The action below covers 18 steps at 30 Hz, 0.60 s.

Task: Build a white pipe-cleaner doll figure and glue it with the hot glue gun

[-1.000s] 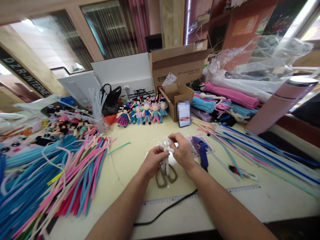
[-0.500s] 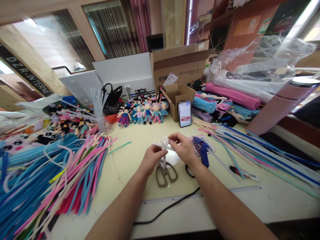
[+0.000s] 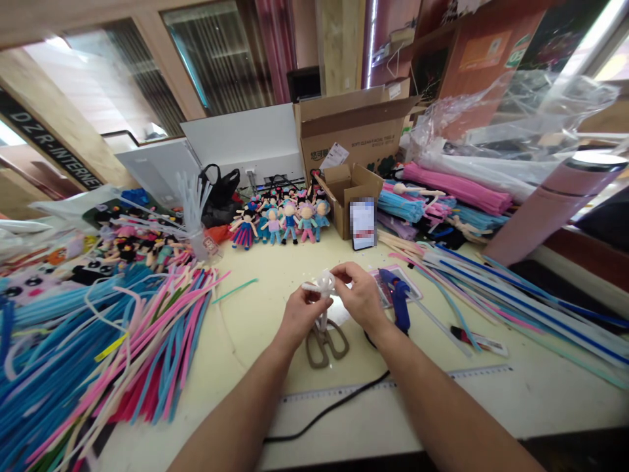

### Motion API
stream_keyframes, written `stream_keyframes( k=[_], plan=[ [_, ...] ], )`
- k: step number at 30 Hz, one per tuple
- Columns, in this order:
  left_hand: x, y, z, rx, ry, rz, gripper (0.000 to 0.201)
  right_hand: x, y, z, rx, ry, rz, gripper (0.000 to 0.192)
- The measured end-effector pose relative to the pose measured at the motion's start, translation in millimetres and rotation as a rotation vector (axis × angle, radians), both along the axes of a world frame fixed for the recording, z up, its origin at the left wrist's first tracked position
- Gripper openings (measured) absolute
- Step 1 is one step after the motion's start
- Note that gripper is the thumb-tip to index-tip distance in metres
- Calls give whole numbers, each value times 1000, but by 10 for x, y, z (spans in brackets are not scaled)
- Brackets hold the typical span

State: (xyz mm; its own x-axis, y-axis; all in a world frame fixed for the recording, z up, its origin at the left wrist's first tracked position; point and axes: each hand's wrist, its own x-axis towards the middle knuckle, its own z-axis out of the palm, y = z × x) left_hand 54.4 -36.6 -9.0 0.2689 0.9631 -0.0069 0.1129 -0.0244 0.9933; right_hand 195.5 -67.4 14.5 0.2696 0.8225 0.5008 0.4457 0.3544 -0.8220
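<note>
Head view: we see left hand [image 3: 299,314] and right hand [image 3: 361,295] both pinching a white pipe-cleaner figure [image 3: 322,288] above mid-desk [image 3: 255,321], scissors [image 3: 325,341] lying right under it, blue glue gun [image 3: 397,298] just beside the right wrist.

Compared with a second ago, the left hand [image 3: 298,316] and right hand [image 3: 361,296] sit slightly lower and closer together, and the white fuzzy pipe-cleaner figure [image 3: 322,288] between their fingertips now shows a rounder, tighter looped top with less stem hanging below.
</note>
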Motion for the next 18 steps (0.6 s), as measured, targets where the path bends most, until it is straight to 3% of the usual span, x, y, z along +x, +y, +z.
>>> stream_keyframes(
  k=[14, 18],
  plan=[
    [34, -50, 7, 14, -34, 25, 25, -31, -23, 9, 70, -49, -60, 15],
    [28, -54, 68, -33, -66, 21, 26, -17, 3, -7, 50, 22, -10, 14]
  ],
)
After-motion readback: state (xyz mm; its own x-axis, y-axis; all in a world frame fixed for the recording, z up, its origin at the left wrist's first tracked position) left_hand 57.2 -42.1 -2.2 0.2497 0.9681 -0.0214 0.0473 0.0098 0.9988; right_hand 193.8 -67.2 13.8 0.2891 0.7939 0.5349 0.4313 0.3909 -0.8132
